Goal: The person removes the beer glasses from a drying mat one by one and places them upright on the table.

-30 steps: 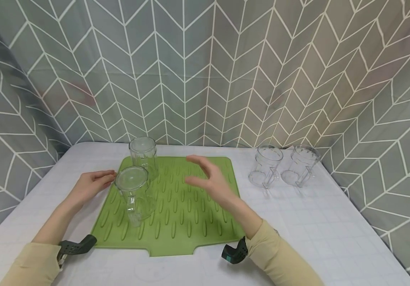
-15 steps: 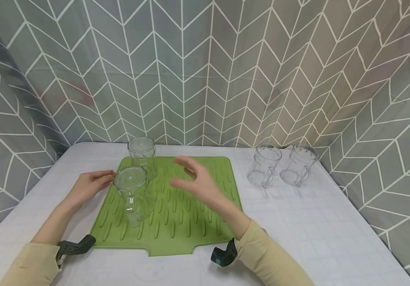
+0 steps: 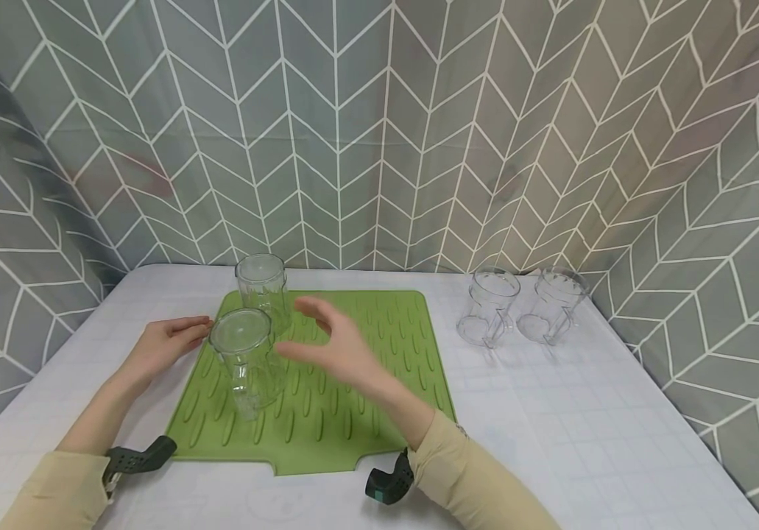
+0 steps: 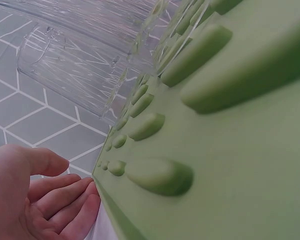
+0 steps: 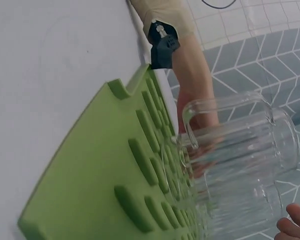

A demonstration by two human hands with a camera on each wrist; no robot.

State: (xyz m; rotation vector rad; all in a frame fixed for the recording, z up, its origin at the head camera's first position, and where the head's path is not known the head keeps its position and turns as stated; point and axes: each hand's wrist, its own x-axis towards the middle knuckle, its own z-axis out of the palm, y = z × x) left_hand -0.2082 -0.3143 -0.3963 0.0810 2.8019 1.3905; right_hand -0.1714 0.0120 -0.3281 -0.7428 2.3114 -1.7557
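Note:
Two clear glass mugs stand on the left part of a green ridged mat (image 3: pixel 366 412). The nearer mug (image 3: pixel 243 346) seems to be upside down, its handle facing the person; the farther mug (image 3: pixel 261 274) stands just behind it. My left hand (image 3: pixel 166 346) rests beside the mat's left edge, its fingers loosely bent and holding nothing; in the left wrist view its fingertips (image 4: pixel 85 187) are at the mat's edge. My right hand (image 3: pixel 339 350) hovers over the mat with thumb and fingers spread apart, close to the right side of the nearer mug. It holds nothing.
Two more glass mugs, a left one (image 3: pixel 488 305) and a right one (image 3: pixel 553 305), stand on the white tablecloth (image 3: pixel 584 427) to the right of the mat. A patterned curtain (image 3: pixel 352 132) closes off the back and sides.
My right hand has moved left across the mat toward the nearer mug, staying spread. The left hand and all the mugs have stayed in place.

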